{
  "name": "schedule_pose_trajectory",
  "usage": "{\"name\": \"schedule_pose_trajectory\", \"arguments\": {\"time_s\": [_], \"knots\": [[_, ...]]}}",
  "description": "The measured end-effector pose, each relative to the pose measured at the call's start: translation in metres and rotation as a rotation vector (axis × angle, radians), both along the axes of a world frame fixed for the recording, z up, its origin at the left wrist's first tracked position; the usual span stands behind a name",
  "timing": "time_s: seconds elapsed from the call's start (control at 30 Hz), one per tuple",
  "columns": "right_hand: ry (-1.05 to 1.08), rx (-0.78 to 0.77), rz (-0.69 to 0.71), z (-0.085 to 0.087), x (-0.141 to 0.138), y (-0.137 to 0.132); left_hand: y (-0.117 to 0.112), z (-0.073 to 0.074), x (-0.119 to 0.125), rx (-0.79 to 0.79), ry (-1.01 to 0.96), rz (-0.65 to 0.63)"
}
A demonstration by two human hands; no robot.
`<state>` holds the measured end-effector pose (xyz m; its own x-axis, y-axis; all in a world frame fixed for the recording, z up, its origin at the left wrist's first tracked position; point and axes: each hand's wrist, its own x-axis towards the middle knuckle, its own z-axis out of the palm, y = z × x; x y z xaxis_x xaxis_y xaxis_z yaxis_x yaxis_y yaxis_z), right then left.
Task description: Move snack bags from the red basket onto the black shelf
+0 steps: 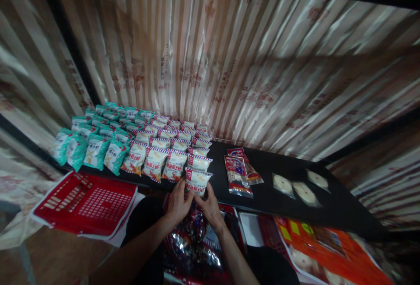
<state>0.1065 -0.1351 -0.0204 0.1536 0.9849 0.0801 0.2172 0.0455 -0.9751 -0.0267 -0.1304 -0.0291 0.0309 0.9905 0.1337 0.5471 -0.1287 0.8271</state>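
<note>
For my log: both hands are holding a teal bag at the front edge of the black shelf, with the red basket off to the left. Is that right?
No, the colour is wrong. The head view shows the left hand and right hand holding a white bag with red lettering at the front edge of the black shelf, with the red basket off to the left.

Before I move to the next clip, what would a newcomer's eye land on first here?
Probably the packed rows of teal bags at the left end of the black shelf, beside rows of white, red-lettered snack bags. Next come the left hand and right hand at the shelf's front edge, holding one white bag at the front row's right end. Below the shelf at left, the bright red basket also stands out.
</note>
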Motion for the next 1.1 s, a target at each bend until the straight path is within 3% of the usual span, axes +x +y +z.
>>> {"name": "schedule_pose_trajectory", "arguments": {"time_s": [0.63, 1.1], "knots": [[0.133, -0.094, 0.059, 0.012, -0.003, 0.009, 0.005, 0.019, 0.011, -0.094, 0.098, 0.037], [0.008, -0.03, -0.002, 0.0, 0.003, 0.013, 0.007, 0.007, 0.013, -0.019, 0.039, 0.059]]}}
